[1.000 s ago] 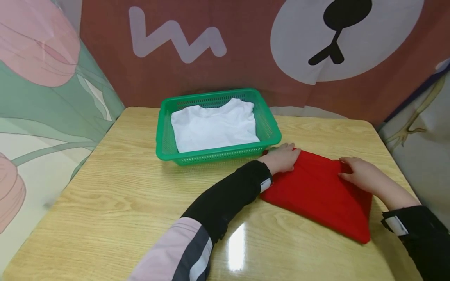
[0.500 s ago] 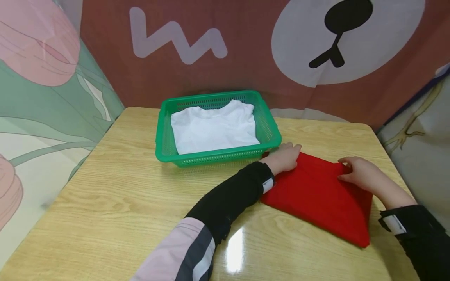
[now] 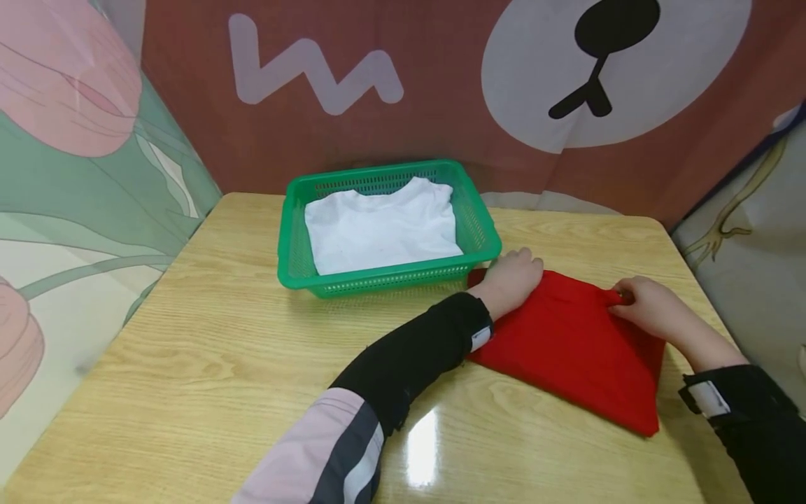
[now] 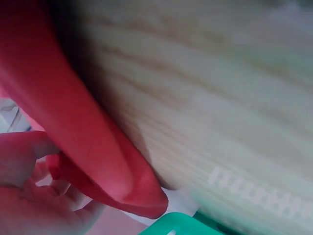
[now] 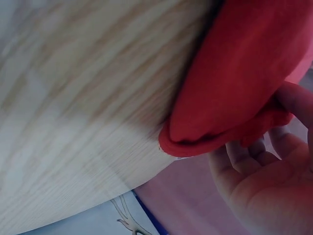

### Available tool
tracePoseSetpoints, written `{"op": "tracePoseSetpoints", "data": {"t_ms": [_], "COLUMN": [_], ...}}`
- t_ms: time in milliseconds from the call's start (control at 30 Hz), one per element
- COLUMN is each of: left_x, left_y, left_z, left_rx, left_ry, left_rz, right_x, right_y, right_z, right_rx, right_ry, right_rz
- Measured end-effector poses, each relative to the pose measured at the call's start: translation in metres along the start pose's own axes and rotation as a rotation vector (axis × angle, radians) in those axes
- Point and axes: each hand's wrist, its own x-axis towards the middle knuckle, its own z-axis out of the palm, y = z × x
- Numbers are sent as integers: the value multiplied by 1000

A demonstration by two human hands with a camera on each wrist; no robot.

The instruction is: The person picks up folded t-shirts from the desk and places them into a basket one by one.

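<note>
A folded red cloth (image 3: pixel 567 343) lies on the wooden table (image 3: pixel 220 336), right of a green basket (image 3: pixel 390 280). My left hand (image 3: pixel 513 276) grips the cloth's far left corner beside the basket's front right corner. My right hand (image 3: pixel 639 301) pinches the far right corner. In the left wrist view, the fingers (image 4: pixel 19 196) curl under the red cloth (image 4: pixel 93 142), whose corner stands off the tabletop. In the right wrist view, the fingers (image 5: pixel 259 191) curl beneath the raised corner of the red cloth (image 5: pixel 234 83).
A folded white shirt (image 3: pixel 380 224) fills the green basket at the back middle of the table. Printed fabric walls close in the table at the back and on both sides. Bare tabletop lies left and front of the basket.
Both hands have closed tighter round the cloth's far corners, which have lifted slightly. The right hand has shifted a little to the right. The basket and white shirt have not moved.
</note>
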Motion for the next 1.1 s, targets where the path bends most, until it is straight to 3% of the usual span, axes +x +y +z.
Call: {"op": "tracePoseSetpoints", "data": {"t_ms": [500, 933, 1100], "left_x": [-29, -62, -82], "left_y": [3, -3, -10], "left_z": [-10, -13, -27], "left_rx": [153, 240, 197], "left_ry": [45, 315, 318], "left_rz": [75, 197, 262], "right_x": [-8, -29, -36], "right_y": [-3, -10, -18], "right_z": [2, -12, -20], "right_rx": [9, 23, 54], "right_ry": [62, 110, 137], "right_rz": [-6, -4, 3]}}
